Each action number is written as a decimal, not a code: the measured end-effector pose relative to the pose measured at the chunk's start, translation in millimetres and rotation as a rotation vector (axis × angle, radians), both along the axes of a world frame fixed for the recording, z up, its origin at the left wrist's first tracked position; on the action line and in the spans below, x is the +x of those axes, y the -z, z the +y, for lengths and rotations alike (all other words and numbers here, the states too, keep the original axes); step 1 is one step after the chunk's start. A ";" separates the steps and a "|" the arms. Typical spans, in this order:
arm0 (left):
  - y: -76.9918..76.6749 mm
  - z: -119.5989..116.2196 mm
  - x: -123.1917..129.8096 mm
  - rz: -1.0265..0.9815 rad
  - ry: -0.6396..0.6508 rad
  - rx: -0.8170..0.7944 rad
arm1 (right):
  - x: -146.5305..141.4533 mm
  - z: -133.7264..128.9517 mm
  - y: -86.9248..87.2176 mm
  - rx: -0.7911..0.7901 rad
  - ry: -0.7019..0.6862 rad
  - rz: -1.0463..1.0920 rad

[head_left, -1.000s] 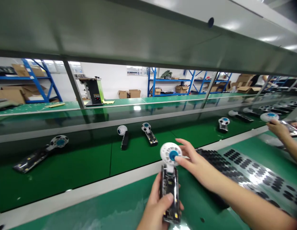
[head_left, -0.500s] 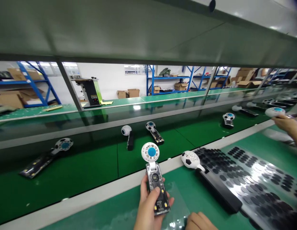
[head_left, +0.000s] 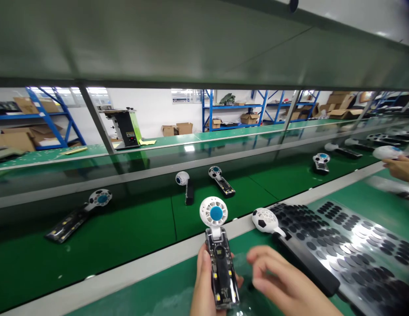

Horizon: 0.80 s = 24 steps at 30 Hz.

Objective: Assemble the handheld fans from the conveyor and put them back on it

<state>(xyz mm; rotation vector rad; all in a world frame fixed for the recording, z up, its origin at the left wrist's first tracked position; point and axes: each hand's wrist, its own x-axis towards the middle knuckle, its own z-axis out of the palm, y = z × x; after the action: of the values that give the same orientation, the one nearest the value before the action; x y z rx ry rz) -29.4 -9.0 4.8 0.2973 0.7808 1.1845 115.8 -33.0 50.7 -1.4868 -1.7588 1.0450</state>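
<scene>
My left hand [head_left: 204,281] is closed around a handheld fan [head_left: 222,267]. Its clear body shows a dark circuit board with yellow squares, and a blue disc sits in the middle of its white round head. Just right of it, my right hand [head_left: 283,278] hovers with loosely curled, slightly blurred fingers. I see nothing between them. A second fan [head_left: 264,220], with a football-patterned head and black handle, lies beyond my right hand, across the edge of a sheet of black round stickers [head_left: 349,239].
Several fans lie on the green conveyor belt [head_left: 132,237], one [head_left: 100,198] at the left. A pale rail [head_left: 148,276] divides belt from bench. Overhead is a low grey panel [head_left: 158,44]. At far right, another person's hand [head_left: 400,169] holds a fan.
My right hand has risen from the bottom edge toward the fan in my left hand. That fan is slightly farther right in view. The fans on the belt have shifted right.
</scene>
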 end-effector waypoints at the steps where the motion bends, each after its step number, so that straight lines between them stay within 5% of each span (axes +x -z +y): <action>1: 3.1 0.2 -0.2 0.012 0.000 0.008 | -7.0 8.6 -6.5 -0.042 0.043 0.074; 6: 10.4 0.4 -2.4 0.091 0.028 -0.061 | -35.2 31.6 -16.1 -0.137 0.083 0.266; 19: 1.3 -2.9 -3.8 0.197 0.043 -0.058 | -39.0 26.4 -11.5 -0.153 0.074 0.291; 24: -2.6 -3.5 -2.5 0.243 0.024 -0.022 | -37.9 25.9 -13.5 -0.071 0.042 0.139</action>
<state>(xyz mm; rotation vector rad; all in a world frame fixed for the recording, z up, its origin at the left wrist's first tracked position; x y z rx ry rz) -31.9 -12.5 7.4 0.4364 0.9987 1.1289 77.9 -7.1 64.2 -1.4508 -1.6023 1.1711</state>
